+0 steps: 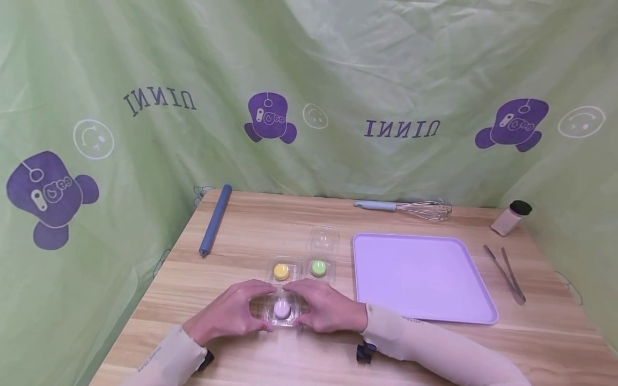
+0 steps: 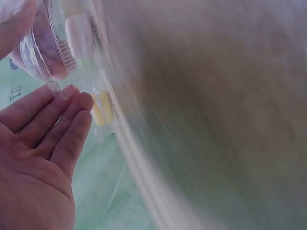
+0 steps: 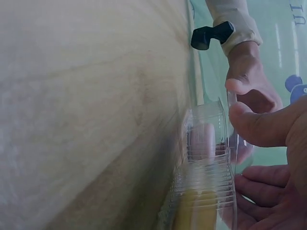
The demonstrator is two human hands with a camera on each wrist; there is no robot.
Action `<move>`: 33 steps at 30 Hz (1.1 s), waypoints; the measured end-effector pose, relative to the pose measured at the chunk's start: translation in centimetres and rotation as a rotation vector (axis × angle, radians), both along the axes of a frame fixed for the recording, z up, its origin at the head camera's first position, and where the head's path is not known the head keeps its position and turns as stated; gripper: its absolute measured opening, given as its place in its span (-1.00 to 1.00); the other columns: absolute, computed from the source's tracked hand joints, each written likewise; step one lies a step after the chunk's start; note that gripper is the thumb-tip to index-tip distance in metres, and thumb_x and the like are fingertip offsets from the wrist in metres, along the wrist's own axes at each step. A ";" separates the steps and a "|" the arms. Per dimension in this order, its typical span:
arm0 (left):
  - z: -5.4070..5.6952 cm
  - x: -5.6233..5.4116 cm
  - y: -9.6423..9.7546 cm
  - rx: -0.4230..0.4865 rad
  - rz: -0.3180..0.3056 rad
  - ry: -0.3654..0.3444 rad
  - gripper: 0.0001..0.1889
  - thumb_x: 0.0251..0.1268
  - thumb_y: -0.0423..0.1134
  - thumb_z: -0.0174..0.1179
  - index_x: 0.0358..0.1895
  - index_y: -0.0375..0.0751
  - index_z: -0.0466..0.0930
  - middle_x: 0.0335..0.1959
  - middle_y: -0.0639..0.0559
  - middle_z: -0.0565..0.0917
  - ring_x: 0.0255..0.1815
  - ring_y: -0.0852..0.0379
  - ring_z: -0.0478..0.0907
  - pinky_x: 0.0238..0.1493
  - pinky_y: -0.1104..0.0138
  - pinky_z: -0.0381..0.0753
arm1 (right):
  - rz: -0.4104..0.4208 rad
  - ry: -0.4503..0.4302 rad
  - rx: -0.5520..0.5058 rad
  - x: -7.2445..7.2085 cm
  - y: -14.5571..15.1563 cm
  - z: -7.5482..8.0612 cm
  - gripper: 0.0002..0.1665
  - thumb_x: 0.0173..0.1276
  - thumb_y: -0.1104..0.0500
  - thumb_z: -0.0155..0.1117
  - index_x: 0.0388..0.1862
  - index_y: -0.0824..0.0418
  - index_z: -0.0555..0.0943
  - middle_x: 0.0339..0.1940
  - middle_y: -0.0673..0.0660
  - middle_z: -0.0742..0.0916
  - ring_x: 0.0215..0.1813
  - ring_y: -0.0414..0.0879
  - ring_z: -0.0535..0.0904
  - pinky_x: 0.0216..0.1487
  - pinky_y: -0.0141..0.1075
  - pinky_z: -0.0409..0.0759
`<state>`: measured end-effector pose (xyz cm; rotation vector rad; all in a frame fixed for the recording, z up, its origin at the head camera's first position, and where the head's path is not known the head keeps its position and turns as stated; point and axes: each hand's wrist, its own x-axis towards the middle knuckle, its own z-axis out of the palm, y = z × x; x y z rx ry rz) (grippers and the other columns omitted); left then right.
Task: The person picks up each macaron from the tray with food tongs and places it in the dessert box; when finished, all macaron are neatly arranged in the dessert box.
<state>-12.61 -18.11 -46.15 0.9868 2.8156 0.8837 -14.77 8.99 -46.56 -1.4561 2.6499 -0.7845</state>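
A lilac macaron (image 1: 282, 309) sits in a small clear plastic box at the front of the wooden table. Over it is the box's clear lid (image 3: 232, 128), which looks slightly raised from the base in the right wrist view. My left hand (image 1: 236, 311) grips the lid's left side, thumb at the near corner and fingertips at the far one. From the right, my right hand (image 1: 328, 308) holds the opposite side the same way. Just behind stand a yellow macaron (image 1: 281, 272) in a clear box and a green macaron (image 1: 318, 268) in another, whose lid (image 1: 324, 239) is folded back.
A lilac tray (image 1: 410, 279) lies to the right, with metal tongs (image 1: 509, 276) beyond it. At the back are a whisk (image 1: 405, 208) and a black-capped jar (image 1: 510, 217). A blue rolling pin (image 1: 215, 220) lies at left. Green printed curtains (image 1: 338, 64) surround the table.
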 end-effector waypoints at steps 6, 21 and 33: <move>-0.2 0.0 0.3 -0.020 -0.011 0.016 -0.19 -0.15 0.12 0.60 0.26 -0.14 0.60 0.22 0.02 0.70 0.27 0.06 0.64 0.34 0.13 0.64 | -0.004 0.010 0.012 0.0 0.0 0.2 -0.09 0.16 -0.04 0.56 0.43 0.22 0.43 0.37 0.14 0.63 0.40 -0.03 0.56 0.49 -0.25 0.51; 0.3 0.0 1.4 -0.072 -0.022 -0.036 -0.17 -0.08 0.07 0.57 0.33 -0.15 0.53 0.31 -0.03 0.64 0.35 0.00 0.58 0.40 0.08 0.59 | -0.013 0.021 0.072 0.0 0.3 0.7 -0.13 0.11 -0.02 0.59 0.37 0.18 0.46 0.29 0.06 0.67 0.35 -0.08 0.58 0.47 -0.29 0.54; 0.1 0.0 1.8 -0.083 -0.049 -0.024 -0.18 -0.09 0.05 0.58 0.32 -0.18 0.54 0.28 -0.01 0.66 0.33 0.02 0.60 0.39 0.12 0.60 | 0.018 0.097 0.105 0.3 0.5 0.8 -0.11 0.11 0.00 0.58 0.37 0.26 0.45 0.27 0.12 0.68 0.33 -0.07 0.60 0.44 -0.33 0.55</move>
